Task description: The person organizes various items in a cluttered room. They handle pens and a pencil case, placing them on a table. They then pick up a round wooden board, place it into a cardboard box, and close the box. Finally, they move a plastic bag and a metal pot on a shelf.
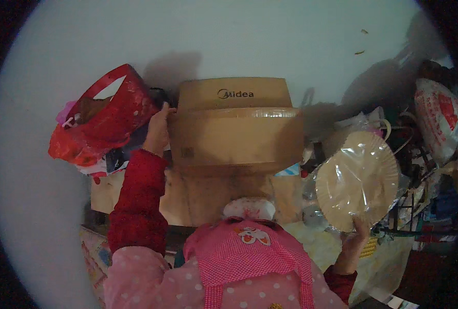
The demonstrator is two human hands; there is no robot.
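My left hand [158, 129] is at the upper left corner of a brown cardboard box [229, 136], its fingers closed on the edge. The box has a raised back flap, and shiny tape runs along its top edge. On the right, my right hand [356, 239] grips the lower edge of a clear plastic pack of round, beige paper liners [357, 180] with pleated rims. The pack is held up with its flat side showing. Part of my right thumb and fingers is hidden by the pack.
A red bag [108, 116] with a handle leans left of the box, beside dark and white items. Under the box lies more cardboard [108, 190]. A white plastic bag with red print [440, 118] and a dark rack [399, 213] crowd the right. Behind stands a pale wall [270, 41].
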